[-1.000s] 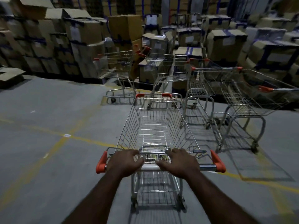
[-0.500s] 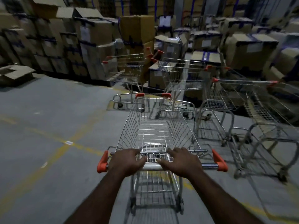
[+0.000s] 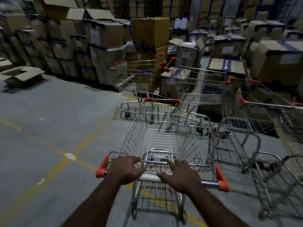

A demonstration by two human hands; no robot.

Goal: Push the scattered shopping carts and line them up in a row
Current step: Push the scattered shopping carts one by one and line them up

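A: Far left?
B: Opened cardboard box (image 3: 21,76) on the floor. Yellow lines (image 3: 78,149) cross to its right.
A: Hands?
B: Left hand (image 3: 127,169): fingers curled over the handle (image 3: 149,177) of the cart (image 3: 160,136). Right hand (image 3: 180,176): palm pressing on the same handle, fingers spread, nearly straight, gripping nothing.
A: Cart position?
B: Centre, nose near a parked cart (image 3: 136,76) ahead-left and a second cart (image 3: 201,89) ahead. A third cart (image 3: 246,115) is just beside it, right. Stacked boxes (image 3: 106,38) behind.
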